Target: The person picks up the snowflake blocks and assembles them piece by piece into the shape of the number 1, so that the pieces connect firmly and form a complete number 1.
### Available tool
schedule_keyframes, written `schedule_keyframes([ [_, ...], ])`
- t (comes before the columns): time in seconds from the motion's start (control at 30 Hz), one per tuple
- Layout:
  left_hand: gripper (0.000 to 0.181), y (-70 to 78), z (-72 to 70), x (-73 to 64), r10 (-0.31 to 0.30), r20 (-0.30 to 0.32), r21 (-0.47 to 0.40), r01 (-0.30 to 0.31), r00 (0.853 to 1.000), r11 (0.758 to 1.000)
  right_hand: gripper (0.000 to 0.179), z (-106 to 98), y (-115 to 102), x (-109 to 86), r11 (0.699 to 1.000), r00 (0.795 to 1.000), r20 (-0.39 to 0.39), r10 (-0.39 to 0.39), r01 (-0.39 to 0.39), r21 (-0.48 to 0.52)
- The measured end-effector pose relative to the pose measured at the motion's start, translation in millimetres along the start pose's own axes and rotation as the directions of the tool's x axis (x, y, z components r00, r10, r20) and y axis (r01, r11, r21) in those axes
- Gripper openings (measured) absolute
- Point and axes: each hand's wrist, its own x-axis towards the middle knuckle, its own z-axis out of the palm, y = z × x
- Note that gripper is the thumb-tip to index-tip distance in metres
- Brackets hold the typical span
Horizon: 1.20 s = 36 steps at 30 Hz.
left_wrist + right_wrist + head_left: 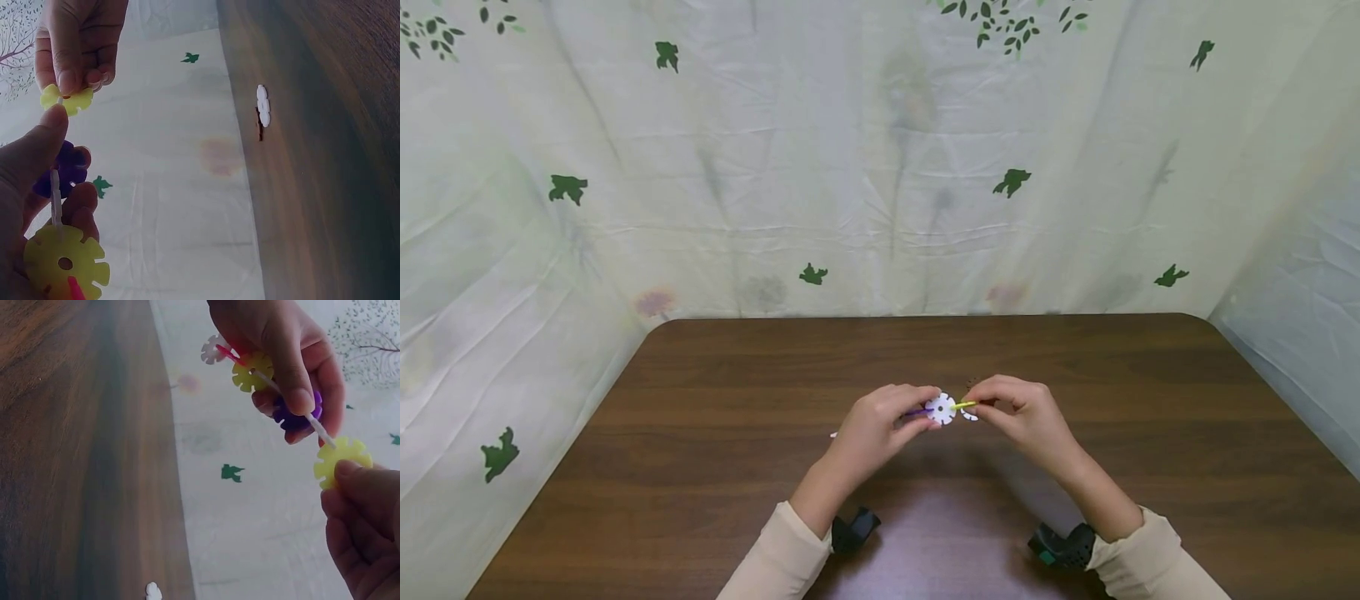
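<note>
Both hands hold a chain of notched plastic discs above the table. My left hand (pixel 880 425) grips it around the purple disc (pixel 299 411), with thumb and fingers on either side. Next to the purple disc is a white disc (pixel 941 408), facing the head camera. My right hand (pixel 1033 421) pinches a yellow disc (pixel 342 464) at the chain's right end, where it meets that white disc. Past the left hand the chain runs on through another yellow disc (pixel 65 262) and a pink disc (pixel 230 354) to a white end disc (pixel 212 349).
Beyond the hands, a loose white disc piece (pixel 263 106) lies on the brown wooden table (pixel 737 467). A thin dark mark or piece shows beside it. A pale curtain with green leaf shapes (pixel 850 167) hangs behind the table and along its sides.
</note>
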Motion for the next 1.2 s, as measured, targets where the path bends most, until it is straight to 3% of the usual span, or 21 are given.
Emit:
schedule_keyframes([
  [0.17,0.033,0.0,1.1,0.1,0.029,0.009,0.001,-0.029,1.000,1.000,0.025,2,-1,-0.1,0.998,0.999,0.019,-0.051,0.052,-0.038],
  [0.3,0.035,-1.6,1.2,-0.7,0.010,0.009,-0.005,-0.010,1.000,1.000,0.026,4,0,0.3,0.998,0.998,0.001,-0.056,0.056,-0.030],
  [0.53,0.033,-3.7,-0.6,-1.4,-0.044,0.013,-0.030,0.045,0.999,0.999,0.023,2,0,-1.7,0.999,0.999,0.023,0.044,-0.044,0.004],
  [0.9,0.038,-2.6,-3.5,0.3,-0.034,0.045,0.006,0.033,0.998,0.999,0.016,1,3,-3.8,0.980,0.991,0.027,0.131,-0.133,0.146],
  [1.2,0.041,-1.9,-4.5,0.0,-0.028,0.048,0.056,0.025,0.998,0.998,0.014,4,15,-8.9,0.938,0.956,0.052,0.288,-0.292,0.186],
])
